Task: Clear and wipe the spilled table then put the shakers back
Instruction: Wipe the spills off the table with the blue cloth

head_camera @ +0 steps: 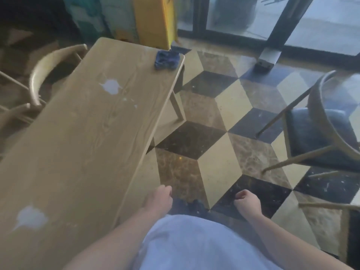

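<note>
Below the chest, both hands: I see them hanging over the floor, off the desk's right edge; neither touches the desk.
Left hand point(160, 195): loosely curled, nothing in it, just beside the desk's near right edge; I judge it placed there because I am walking alongside the desk, not yet working on it.
Right hand point(247, 201): curled into a loose fist, holding nothing that I can see, well apart from the desk, over a dark floor tile.
Desk point(64, 152): long wood-grain top running away from me to the upper right, with chairs tucked on its far side.
Near spill point(31, 217): pale puddle on the desk close to me, left of the left hand, and the nearest target for wiping.
Far spill point(111, 85): second pale puddle with small splashes point(128, 102) trailing toward me, well up the desk.
Cloth point(167, 59): blue, crumpled, at the desk's far right corner, touching the foot of a yellow panel point(153, 20); well apart from both hands, ahead of them along the desk's right edge. I judge it parked there clear of the wet patches, ready to be fetched.
Shakers: none visible; I cannot tell where they stand.
Step in hand, as I judge: approach along the right edge to collect the cloth; wiping not yet begun.
</note>
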The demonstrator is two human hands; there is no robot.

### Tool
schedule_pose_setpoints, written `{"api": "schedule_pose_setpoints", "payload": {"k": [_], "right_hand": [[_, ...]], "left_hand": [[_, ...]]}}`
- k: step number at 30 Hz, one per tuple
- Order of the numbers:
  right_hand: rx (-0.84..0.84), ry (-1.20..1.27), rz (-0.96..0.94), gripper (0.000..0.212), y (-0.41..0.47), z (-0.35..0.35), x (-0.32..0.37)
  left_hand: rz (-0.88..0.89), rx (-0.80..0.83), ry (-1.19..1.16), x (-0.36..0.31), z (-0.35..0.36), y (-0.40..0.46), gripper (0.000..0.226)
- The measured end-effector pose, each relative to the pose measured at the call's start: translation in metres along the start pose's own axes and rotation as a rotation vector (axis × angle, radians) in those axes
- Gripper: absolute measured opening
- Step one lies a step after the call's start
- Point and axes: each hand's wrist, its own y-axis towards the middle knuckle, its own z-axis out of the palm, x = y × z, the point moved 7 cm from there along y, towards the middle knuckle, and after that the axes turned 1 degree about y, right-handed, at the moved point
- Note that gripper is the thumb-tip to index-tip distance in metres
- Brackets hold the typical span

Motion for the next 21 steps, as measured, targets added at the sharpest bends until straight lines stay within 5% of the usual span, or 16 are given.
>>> {"api": "schedule_pose_setpoints", "payload": {"k": [12,21], "right_hand": [[0.161,-0.185,-0.17,0.036,0.111,-0.021,0.163],[0.141,-0.199,-0.174,0.01,0.168,-0.067,0.306]], "left_hand": [[-0.103,0.028,-0.132,0.008,-0.08,0.16,0.015],[-0.053,-0.095,-0.317,0.014,-0.179,0.285,0.013]]}}
